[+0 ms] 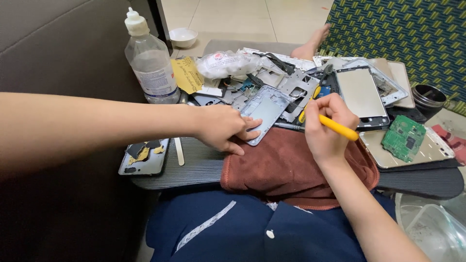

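Head view: my left hand (224,127) presses fingers flat on the grey phone frame (266,109), lying at 12 o'clock of the brown towel (286,165). My right hand (326,127) pinches a yellow screwdriver (335,127) at 3 o'clock of it. Clear bottle (150,60) at 10 o'clock holds a little clear liquid.

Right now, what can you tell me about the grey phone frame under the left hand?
The phone frame is a flat, blue-grey, metal-looking mid-frame, stripped, with cut-outs and small holes. It lies tilted, its near end on the brown cloth, its far end among loose phone parts. The left hand presses its near-left edge with its fingers. The right hand holds a yellow-handled screwdriver just beside it.
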